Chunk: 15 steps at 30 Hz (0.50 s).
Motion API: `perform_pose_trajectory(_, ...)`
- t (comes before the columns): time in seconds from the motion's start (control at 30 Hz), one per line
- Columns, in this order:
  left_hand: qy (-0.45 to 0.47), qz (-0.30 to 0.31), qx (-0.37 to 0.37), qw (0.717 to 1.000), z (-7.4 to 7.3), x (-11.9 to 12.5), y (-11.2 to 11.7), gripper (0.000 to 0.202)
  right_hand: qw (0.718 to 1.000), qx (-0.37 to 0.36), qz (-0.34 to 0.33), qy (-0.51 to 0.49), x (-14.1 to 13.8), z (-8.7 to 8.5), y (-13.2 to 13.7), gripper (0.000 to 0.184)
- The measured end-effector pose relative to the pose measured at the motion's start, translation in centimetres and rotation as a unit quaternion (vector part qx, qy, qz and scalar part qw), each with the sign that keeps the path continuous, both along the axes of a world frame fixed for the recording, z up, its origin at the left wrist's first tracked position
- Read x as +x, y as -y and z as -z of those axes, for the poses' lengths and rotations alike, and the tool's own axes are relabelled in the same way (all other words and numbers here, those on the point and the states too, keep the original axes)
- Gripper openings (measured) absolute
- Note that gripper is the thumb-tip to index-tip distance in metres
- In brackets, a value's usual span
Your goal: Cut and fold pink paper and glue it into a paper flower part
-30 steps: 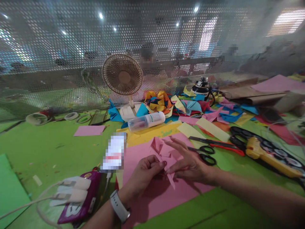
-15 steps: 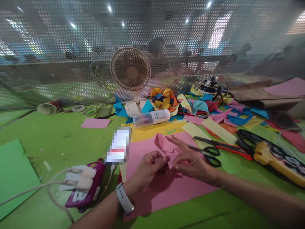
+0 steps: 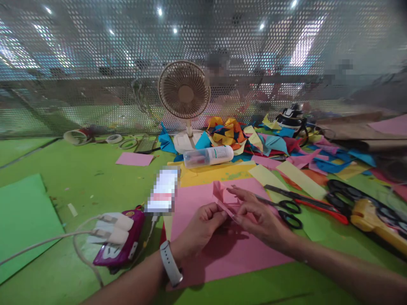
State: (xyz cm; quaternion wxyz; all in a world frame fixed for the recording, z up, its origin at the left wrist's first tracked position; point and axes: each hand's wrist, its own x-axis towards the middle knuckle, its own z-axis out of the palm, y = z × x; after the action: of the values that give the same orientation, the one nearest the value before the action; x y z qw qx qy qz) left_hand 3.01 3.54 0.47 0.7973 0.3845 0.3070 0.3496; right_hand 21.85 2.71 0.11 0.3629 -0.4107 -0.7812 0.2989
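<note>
Between my two hands is a small folded piece of pink paper (image 3: 219, 192), raised over a large flat pink sheet (image 3: 203, 264). My left hand (image 3: 208, 222) pinches its near left edge between thumb and curled fingers. At the near right corner, the thumb and fingers of my right hand (image 3: 259, 216) grip the same paper, with the index finger stretched along its far side. Some of the folds are hidden behind the fingers. Black-handled scissors (image 3: 291, 214) lie just beyond my right hand.
Left of the pink sheet are a lit phone (image 3: 163, 190) and a purple power strip (image 3: 122, 241) with cables. Behind stand a small fan (image 3: 185, 91), a clear bottle (image 3: 210, 156) and a heap of coloured folded paper (image 3: 229, 131). A yellow-and-black tool (image 3: 365, 216) lies at right.
The folded pink paper has turned and stands narrower, its creased tip now pointing up. My right fingers have shifted along it. The whole view has swung slightly left.
</note>
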Motion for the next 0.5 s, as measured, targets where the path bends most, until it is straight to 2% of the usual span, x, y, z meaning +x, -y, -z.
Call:
perform_pose_trajectory(0.17, 0.006, 0.015, -0.003, 1.000, -0.11, -0.03, 0.02, 0.019, 1.000, 0.008, -0.003, -0.013, 0.10, -0.09, 0.10, 0.011)
perform_pose_trajectory(0.33, 0.016, 0.026, -0.016, 0.999, -0.44, -0.07, 0.14, 0.015, 0.998, -0.047, -0.004, -0.034, -0.05, -0.09, 0.06, 0.013)
perform_pose_trajectory(0.5, 0.031, 0.023, -0.017, 0.999, -0.54, -0.11, 0.24, 0.010, 0.998, -0.050, 0.003, -0.039, -0.23, 0.04, 0.05, 0.014)
